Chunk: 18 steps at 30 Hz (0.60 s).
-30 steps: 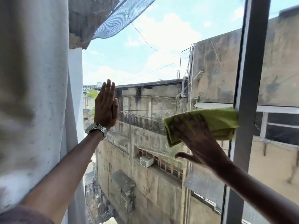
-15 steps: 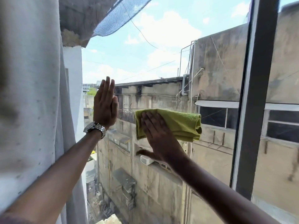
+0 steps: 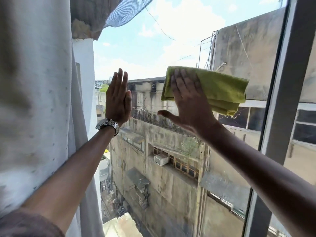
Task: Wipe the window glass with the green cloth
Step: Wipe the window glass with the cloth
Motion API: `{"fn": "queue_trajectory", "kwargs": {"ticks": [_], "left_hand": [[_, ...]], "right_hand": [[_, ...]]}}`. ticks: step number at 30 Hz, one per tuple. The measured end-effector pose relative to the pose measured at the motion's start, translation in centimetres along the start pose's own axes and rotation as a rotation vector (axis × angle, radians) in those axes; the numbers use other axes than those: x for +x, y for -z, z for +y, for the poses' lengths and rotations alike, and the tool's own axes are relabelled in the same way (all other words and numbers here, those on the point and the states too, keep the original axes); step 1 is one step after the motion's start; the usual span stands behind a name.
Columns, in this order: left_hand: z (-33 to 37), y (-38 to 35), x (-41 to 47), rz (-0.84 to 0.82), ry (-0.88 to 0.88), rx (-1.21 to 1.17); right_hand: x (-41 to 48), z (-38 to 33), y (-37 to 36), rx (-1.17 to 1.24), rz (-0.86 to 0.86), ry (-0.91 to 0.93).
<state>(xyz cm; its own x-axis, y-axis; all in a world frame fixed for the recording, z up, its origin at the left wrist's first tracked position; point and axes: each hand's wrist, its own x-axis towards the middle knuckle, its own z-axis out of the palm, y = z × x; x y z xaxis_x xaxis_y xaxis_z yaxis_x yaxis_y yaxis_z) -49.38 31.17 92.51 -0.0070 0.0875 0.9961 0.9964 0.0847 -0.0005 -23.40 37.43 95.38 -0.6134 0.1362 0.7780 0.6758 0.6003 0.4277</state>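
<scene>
The folded green cloth [image 3: 220,89] lies flat against the window glass [image 3: 153,48] at mid height. My right hand [image 3: 188,101] presses on its left half with the fingers spread and the thumb pointing left; the cloth's right half sticks out past the hand. My left hand [image 3: 118,100], with a metal watch at the wrist, rests flat on the glass to the left of the cloth, fingers straight and together, holding nothing. A gap of bare glass separates the two hands.
A grey window frame post [image 3: 282,100] stands upright to the right of the cloth. A white curtain [image 3: 37,100] hangs along the left side. Beyond the glass are weathered buildings, cables and sky.
My right hand has slid the cloth leftward away from the frame post, then upward. My left hand has stayed flat on the glass in about the same place.
</scene>
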Motion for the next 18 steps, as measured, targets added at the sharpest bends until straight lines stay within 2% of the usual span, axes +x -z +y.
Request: {"fn": "queue_trajectory", "kwargs": {"ticks": [2,5,8,12,18], "left_hand": [[-0.1,0.0,0.0,-0.004,-0.009,0.002],[-0.1,0.0,0.0,-0.009,-0.007,0.008],[-0.1,0.1,0.1,-0.011,-0.006,-0.002],[0.3,0.3,0.2,-0.012,0.003,-0.01],[-0.3,0.0,0.3,-0.002,-0.018,-0.003]], "right_hand": [[0.2,-1.9,-1.0,0.017,-0.008,0.071],[-2.2,-4.6,-3.4,-0.02,-0.077,0.276],[-6.0,-5.0,-4.9,-0.023,-0.177,0.355],[-8.6,-0.9,-3.4,0.008,-0.188,0.338],[-5.5,6.0,0.1,0.004,-0.039,0.192]]}}
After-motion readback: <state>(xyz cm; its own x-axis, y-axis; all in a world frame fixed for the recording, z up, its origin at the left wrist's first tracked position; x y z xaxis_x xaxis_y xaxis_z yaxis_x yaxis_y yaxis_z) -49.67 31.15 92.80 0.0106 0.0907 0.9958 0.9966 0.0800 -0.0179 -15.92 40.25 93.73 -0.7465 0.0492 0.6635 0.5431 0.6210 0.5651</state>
